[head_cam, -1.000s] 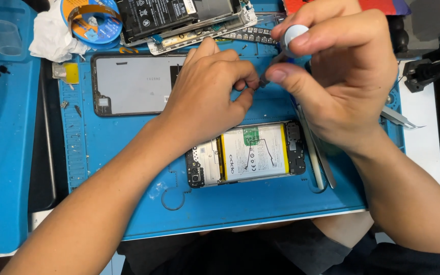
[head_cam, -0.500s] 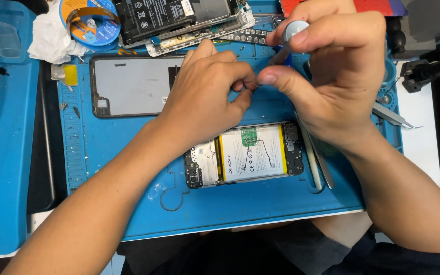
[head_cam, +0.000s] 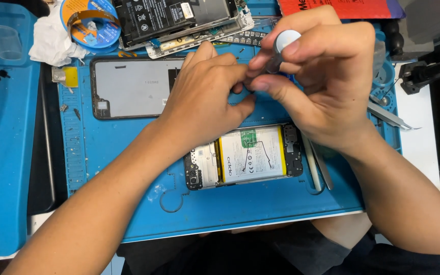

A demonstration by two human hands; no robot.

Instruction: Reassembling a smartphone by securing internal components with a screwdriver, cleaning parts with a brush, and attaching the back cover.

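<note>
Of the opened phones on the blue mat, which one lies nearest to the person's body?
The opened phone with the white battery, lying just below both hands. The grey back panel and the phone with the black battery lie farther up the mat.

The right hand [head_cam: 322, 81] with the screwdriver [head_cam: 281, 48] has edged slightly left in the upper centre, closer against the left hand [head_cam: 204, 97].

Both arms are bare from the wrists up, with no sleeves. The left hand [head_cam: 204, 94] and right hand [head_cam: 322, 86] wear no rings or gloves. Fingernails are short. Dark clothing shows low down.
</note>
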